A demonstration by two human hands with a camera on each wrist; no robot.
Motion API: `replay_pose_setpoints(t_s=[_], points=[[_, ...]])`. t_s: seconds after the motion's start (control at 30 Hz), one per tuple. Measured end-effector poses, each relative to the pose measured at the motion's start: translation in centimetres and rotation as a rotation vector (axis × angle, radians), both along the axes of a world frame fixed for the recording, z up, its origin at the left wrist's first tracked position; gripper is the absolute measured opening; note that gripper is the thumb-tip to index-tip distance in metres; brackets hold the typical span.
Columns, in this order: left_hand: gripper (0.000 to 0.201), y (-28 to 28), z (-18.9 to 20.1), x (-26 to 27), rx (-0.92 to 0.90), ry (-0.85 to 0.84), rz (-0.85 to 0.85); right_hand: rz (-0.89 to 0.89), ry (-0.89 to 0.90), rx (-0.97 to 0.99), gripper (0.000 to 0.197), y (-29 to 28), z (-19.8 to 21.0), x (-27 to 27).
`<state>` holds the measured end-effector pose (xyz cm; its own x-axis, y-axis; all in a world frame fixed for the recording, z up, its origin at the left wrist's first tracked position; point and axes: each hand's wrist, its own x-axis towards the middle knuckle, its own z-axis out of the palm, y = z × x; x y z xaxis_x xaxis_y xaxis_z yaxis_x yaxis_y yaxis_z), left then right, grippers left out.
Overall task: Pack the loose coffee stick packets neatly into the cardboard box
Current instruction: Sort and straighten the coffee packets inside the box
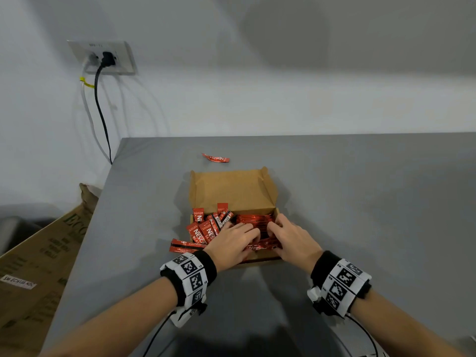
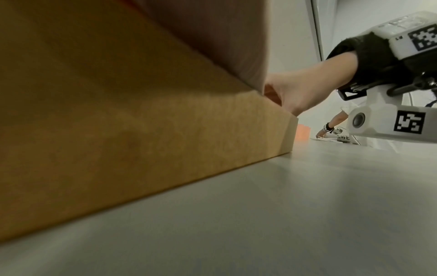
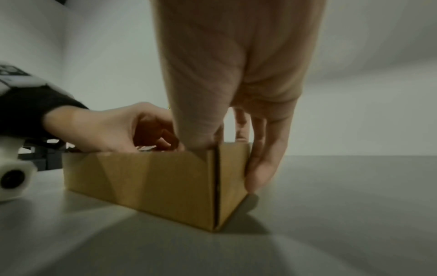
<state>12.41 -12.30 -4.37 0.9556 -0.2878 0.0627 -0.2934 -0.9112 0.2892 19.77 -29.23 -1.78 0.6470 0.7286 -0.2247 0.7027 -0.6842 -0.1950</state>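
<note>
The open cardboard box (image 1: 231,191) stands on the grey table with its lid folded back. Inside, red coffee stick packets (image 1: 208,226) lie jumbled on the left and a neater stack (image 1: 253,219) fills the right. My left hand (image 1: 233,243) reaches in with curled fingers and pinches a packet (image 1: 257,247); the right wrist view shows this hand (image 3: 113,128) curled over the box (image 3: 153,177). My right hand (image 1: 291,239) straddles the near right corner, with the thumb inside and fingers (image 3: 257,164) down the outer wall. Two packets (image 1: 185,246) hang over the left side. One packet (image 1: 215,158) lies behind the box.
The table (image 1: 360,202) ends at a left edge near a large printed carton (image 1: 38,266) on the floor. A wall socket with a black plug (image 1: 108,59) and cable is at the back left. In the left wrist view another person's hand (image 2: 327,129) works far off.
</note>
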Motion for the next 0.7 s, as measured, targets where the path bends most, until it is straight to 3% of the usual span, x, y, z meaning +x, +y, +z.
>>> replay_pose_setpoints(t_s=[0.13,0.3,0.47,0.7], points=[[0.018,0.1,0.0,0.0,-0.025,0.026,0.014,-0.007,-0.067,-0.006,0.015,0.0,-0.2,-0.4],[0.019,-0.1,0.1,-0.1,-0.046,0.066,0.047,-0.021,-0.137,-0.055,0.017,0.2,0.1,-0.5],[0.023,-0.1,0.2,-0.1,-0.055,0.063,0.077,-0.005,-0.092,-0.058,0.029,-0.3,0.9,0.5],[0.028,0.1,-0.1,-0.2,-0.062,0.009,0.053,0.015,-0.152,-0.074,0.020,0.1,0.8,-0.1]])
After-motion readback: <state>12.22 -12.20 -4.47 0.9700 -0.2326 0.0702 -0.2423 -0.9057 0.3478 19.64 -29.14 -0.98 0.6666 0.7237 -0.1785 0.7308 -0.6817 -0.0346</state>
